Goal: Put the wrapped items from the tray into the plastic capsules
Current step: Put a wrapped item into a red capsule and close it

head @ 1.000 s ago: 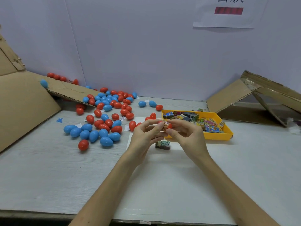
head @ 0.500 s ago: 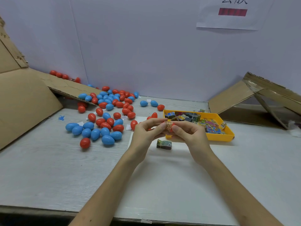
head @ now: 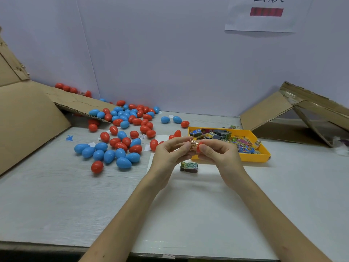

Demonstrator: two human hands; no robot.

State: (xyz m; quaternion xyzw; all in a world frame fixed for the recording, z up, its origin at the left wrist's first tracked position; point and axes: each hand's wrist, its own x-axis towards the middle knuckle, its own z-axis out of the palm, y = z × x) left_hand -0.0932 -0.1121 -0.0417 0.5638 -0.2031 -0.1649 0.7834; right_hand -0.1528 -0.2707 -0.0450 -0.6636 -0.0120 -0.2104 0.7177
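Yellow tray (head: 230, 160) toward worktop's (head: 56, 195) far right holding assorted wrapped items (head: 243, 146), left hand (head: 168, 156) pinching gold-wrapped item (head: 194, 145), right hand (head: 219, 154) gripping red capsule half (head: 198, 149) against it, green-wrapped item (head: 188, 166) loose beside tray's near edge, red and blue capsules (head: 120, 140) heaped far left.

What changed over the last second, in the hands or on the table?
Very little. The left hand and right hand drew slightly closer, both still pinching the gold wrapped item against the red capsule half in the same spot; nothing taken or released. The green wrapped item on the table, the yellow tray and the loose capsules stayed put.
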